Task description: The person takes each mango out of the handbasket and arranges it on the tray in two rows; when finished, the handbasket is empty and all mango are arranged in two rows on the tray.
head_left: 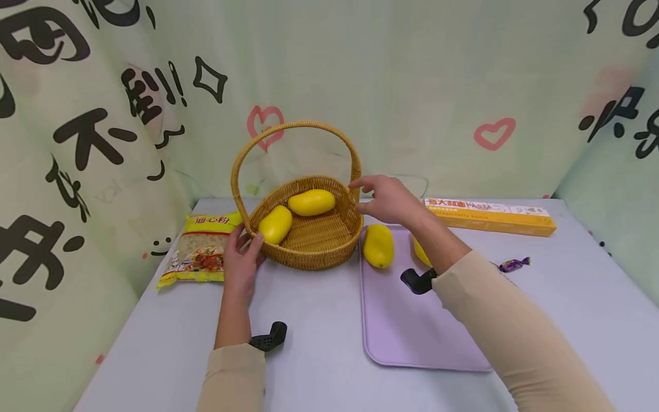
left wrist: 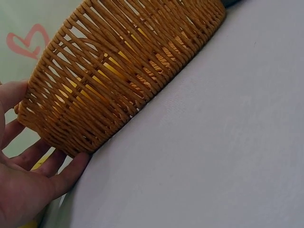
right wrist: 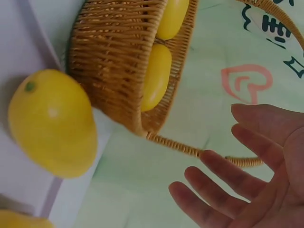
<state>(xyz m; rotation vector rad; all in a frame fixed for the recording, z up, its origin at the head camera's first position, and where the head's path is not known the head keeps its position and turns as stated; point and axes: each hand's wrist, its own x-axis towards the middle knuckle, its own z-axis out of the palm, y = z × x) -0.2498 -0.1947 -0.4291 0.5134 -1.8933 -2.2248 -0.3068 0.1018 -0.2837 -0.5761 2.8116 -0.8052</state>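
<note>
A wicker basket (head_left: 309, 260) with a tall arched handle stands at the back of the table. Two yellow mangoes lie inside: one mango (head_left: 311, 202) toward the back, another mango (head_left: 275, 225) at the left. My left hand (head_left: 241, 260) grips the basket's left end, thumb at the rim and fingers against the woven wall in the left wrist view. Beside the handle's right base is my right hand (head_left: 388, 197), its fingers spread and loosely bent, holding nothing. Below it, a mango (head_left: 378, 246) rests on a lilac tray (head_left: 412, 337); my right forearm partly hides another mango (head_left: 421, 252).
Left of the basket lies a yellow bag of pasta (head_left: 198, 252), partly behind my left hand. A long orange pasta box (head_left: 489, 217) is at the back right, with a purple wrapped candy (head_left: 513, 265) in front. A printed curtain (head_left: 412, 86) closes off the back and sides.
</note>
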